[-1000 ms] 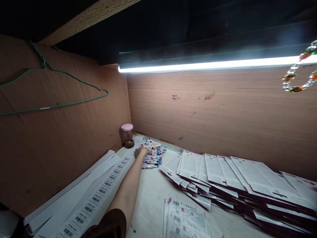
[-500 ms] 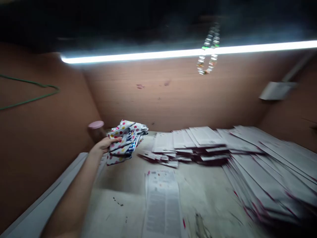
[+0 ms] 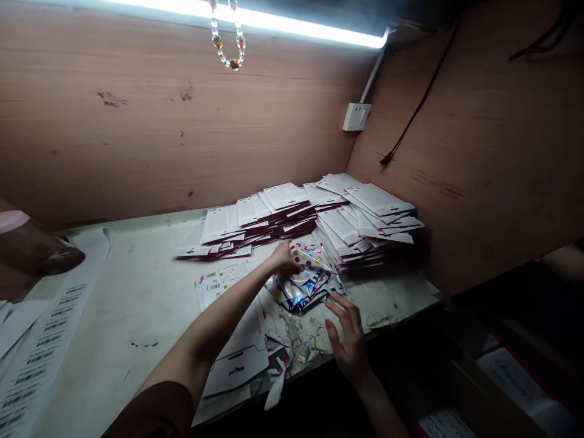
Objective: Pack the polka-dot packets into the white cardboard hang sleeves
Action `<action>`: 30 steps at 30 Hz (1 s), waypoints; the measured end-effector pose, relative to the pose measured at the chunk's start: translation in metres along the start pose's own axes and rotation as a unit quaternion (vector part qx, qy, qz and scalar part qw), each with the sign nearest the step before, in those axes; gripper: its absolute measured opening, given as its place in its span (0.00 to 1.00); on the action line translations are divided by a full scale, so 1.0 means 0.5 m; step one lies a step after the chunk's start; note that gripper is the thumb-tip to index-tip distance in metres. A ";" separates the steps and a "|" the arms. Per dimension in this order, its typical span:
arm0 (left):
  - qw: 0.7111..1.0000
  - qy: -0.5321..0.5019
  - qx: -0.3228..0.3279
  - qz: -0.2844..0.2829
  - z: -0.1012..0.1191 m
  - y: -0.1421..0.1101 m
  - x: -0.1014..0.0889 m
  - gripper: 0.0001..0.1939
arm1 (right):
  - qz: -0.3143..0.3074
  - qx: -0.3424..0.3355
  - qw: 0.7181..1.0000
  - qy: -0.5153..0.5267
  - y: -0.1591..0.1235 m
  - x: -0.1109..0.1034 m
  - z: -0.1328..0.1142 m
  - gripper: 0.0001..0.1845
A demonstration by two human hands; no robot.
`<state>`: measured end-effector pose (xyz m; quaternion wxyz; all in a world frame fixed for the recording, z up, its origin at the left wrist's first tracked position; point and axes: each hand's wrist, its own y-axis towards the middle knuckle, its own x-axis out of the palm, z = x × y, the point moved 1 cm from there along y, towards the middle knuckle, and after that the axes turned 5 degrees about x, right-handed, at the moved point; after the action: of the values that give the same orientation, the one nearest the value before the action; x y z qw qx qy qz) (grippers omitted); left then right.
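Observation:
My left hand (image 3: 285,259) reaches across the table and is closed on the back edge of a bunch of shiny polka-dot packets (image 3: 311,258). White with red, yellow and pink dots, they have blue-striped parts and lie fanned near the table's front edge. Just in front of them is my right hand (image 3: 349,334), empty, its fingers apart and the fingertips close to the packets. Piles of white printed cards (image 3: 285,198) with dark red sides lie behind the packets. More white cards (image 3: 235,371) with hanger slots lie left of them, partly under my left forearm.
A barcode sheet (image 3: 57,340) runs along the table's left side, by a brown container with a pink lid (image 3: 13,222). A beaded string (image 3: 228,45) hangs by the tube light. Right of the table, below, is an open carton (image 3: 493,389). A socket (image 3: 356,117) is on the wall.
My view has swung to the right. My left hand has carried the polka-dot packets from the table's left rear to the front of the card piles. My right hand has come into view.

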<state>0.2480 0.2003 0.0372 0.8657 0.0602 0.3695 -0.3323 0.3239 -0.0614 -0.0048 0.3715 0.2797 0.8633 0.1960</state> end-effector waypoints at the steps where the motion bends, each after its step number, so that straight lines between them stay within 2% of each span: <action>1: 0.999 0.025 0.013 0.032 -0.005 -0.021 -0.007 0.38 | -0.017 -0.007 1.000 0.003 0.003 0.005 -0.001 0.17; 3: 0.993 0.069 0.028 0.090 -0.033 -0.094 -0.029 0.48 | -0.027 -0.006 0.999 0.016 0.003 0.015 -0.001 0.17; 5: 0.984 0.104 0.000 0.142 -0.081 -0.195 -0.048 0.48 | -0.024 0.005 0.999 0.031 -0.001 0.026 -0.003 0.16; 6: 0.978 0.119 -0.037 0.170 -0.110 -0.250 -0.054 0.50 | -0.028 0.011 0.999 0.042 -0.004 0.034 -0.007 0.15; 9: 0.936 0.156 -0.208 0.239 -0.193 -0.395 -0.045 0.56 | -0.075 0.017 0.993 0.092 -0.009 0.076 -0.034 0.11; 12: 0.916 0.036 -0.226 0.329 -0.249 -0.477 -0.021 0.46 | -0.154 0.023 0.975 0.161 -0.007 0.134 -0.088 0.10; 15: 0.897 -0.069 -0.208 0.383 -0.269 -0.515 -0.013 0.32 | -0.206 0.084 0.946 0.237 -0.008 0.175 -0.148 0.10; 16: 0.891 -0.094 -0.205 0.393 -0.268 -0.525 -0.014 0.28 | -0.224 0.135 0.924 0.279 -0.011 0.182 -0.166 0.11; 17: 0.884 -0.126 -0.197 0.406 -0.264 -0.535 -0.014 0.25 | -0.247 0.203 0.888 0.332 -0.017 0.188 -0.183 0.13; 18: 0.875 -0.160 -0.187 0.416 -0.258 -0.545 -0.013 0.23 | -0.267 0.279 0.834 0.394 -0.024 0.192 -0.198 0.15; 20: 0.861 -0.226 -0.159 0.427 -0.237 -0.563 -0.007 0.20 | -0.276 0.410 0.702 0.513 -0.042 0.198 -0.225 0.18; 21: 0.850 -0.271 -0.139 0.431 -0.226 -0.570 -0.001 0.19 | -0.258 0.451 0.648 0.557 -0.051 0.201 -0.236 0.20; 22: 0.832 -0.325 -0.115 0.435 -0.214 -0.575 0.007 0.18 | -0.233 0.476 0.610 0.589 -0.057 0.204 -0.245 0.22; 24: 0.781 -0.426 -0.073 0.450 -0.192 -0.581 0.028 0.16 | -0.184 0.508 0.571 0.618 -0.066 0.213 -0.256 0.22; 26: 0.743 -0.478 -0.052 0.465 -0.175 -0.585 0.052 0.15 | -0.172 0.531 0.553 0.619 -0.067 0.221 -0.260 0.20; 28: 0.741 -0.490 -0.055 0.456 -0.163 -0.593 0.076 0.15 | -0.183 0.530 0.559 0.612 -0.060 0.222 -0.262 0.17; 30: 0.737 -0.537 -0.057 0.406 -0.160 -0.608 0.096 0.19 | -0.192 0.510 0.584 0.601 -0.048 0.212 -0.263 0.17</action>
<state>0.0360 -0.0318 -0.0101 0.9748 -0.0337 -0.1985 0.0957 0.1571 -0.0305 0.0108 -0.4072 0.0694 0.8814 -0.2291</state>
